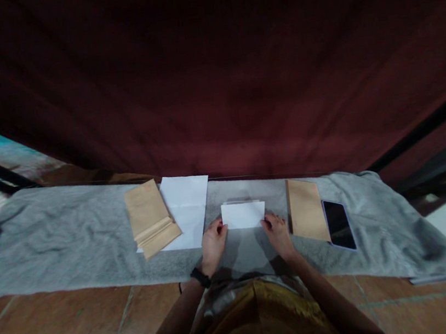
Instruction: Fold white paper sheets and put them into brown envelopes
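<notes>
head view: paper (244, 215) lies between left fingers (217, 225) and right fingers (271, 220), which pinch its near corners.

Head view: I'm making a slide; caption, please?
Left hand and right hand hold white paper by its near corners; a phone lies on grey cloth.

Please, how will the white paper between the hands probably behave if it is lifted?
The paper is probably light, since it looks thin. It may bend little, being small and flat. Layers might spread, as a second pale edge shows beyond its far side.
</notes>
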`<state>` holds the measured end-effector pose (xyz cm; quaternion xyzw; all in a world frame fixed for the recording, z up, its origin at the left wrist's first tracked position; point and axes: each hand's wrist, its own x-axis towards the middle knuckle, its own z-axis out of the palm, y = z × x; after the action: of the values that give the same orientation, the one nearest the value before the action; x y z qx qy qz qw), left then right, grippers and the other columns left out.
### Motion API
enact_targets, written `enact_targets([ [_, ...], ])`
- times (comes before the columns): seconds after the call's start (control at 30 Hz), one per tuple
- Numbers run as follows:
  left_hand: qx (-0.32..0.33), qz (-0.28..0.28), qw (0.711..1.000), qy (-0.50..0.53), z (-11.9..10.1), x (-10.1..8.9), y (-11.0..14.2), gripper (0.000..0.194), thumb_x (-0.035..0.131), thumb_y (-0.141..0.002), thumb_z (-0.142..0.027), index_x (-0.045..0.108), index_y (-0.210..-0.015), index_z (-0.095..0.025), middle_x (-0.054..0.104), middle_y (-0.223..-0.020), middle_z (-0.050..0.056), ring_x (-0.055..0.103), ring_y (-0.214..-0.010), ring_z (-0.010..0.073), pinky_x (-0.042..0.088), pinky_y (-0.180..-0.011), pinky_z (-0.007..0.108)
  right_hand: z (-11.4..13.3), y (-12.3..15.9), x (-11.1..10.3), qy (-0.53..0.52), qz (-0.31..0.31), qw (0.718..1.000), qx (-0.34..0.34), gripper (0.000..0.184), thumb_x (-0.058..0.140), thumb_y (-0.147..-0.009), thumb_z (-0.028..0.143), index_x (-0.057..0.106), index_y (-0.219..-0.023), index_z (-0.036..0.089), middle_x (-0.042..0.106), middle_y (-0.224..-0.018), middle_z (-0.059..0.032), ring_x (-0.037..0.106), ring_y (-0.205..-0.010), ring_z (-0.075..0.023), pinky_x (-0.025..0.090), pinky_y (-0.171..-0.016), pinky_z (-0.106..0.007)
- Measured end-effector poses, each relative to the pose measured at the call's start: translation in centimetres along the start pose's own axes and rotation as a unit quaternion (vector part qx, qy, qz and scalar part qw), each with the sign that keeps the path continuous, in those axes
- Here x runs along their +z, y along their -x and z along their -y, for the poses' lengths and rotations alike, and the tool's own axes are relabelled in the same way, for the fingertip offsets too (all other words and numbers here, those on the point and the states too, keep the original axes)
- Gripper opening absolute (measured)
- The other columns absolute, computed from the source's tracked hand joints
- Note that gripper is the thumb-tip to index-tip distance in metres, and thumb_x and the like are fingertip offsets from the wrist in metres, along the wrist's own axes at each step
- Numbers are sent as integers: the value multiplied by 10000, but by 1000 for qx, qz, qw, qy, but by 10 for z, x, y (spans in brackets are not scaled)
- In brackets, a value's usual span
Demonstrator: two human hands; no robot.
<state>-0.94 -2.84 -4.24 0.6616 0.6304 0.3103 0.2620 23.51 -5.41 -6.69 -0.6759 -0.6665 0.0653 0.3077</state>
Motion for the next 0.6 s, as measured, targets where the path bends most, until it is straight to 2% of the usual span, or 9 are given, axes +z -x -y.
enact_targets([
  [0.1, -32, -1, 999, -21, -6, 0, 1, 299, 565, -965, -248, 662, -1243, -202, 771, -958, 51, 724, -828, 199, 549, -766, 307, 0, 2, 2, 1, -12, 1000, 9, 384, 362, -1056, 347, 690, -1117, 157, 751, -1022, -129, 661, -970, -271, 452, -933, -429],
  [0.3, -59, 14, 995, -81, -18, 0, -1, 368, 569, -980, -270, 621, -1338, -201, 774, -934, 51, 726, -807, 197, 520, -727, 282, 5, 3, 1, 5, -22, 1000, 9, 369, 377, -1043, 329, 683, -1184, 179, 757, -1008, -114, 655, -989, -264, 420, -976, -429],
  [0.47, -65, 30, 990, -123, -24, -1, -4, 369, 554, -984, -281, 629, -1333, -189, 777, -921, 64, 734, -833, 208, 508, -716, 274, 11, 2, -2, 32, 8, 999, 22, 337, 394, -1040, 315, 678, -1180, 200, 751, -1020, -125, 645, -990, -295, 399, -979, -463],
  [0.6, -64, 26, 987, -148, -25, 0, -7, 394, 544, -975, -285, 614, -1349, -188, 780, -922, 71, 734, -812, 215, 503, -691, 283, 16, 1, -4, 47, 30, 998, 24, 364, 380, -1042, 313, 658, -1241, 188, 735, -1107, -164, 634, -1054, -327, 375, -1002, -493],
])
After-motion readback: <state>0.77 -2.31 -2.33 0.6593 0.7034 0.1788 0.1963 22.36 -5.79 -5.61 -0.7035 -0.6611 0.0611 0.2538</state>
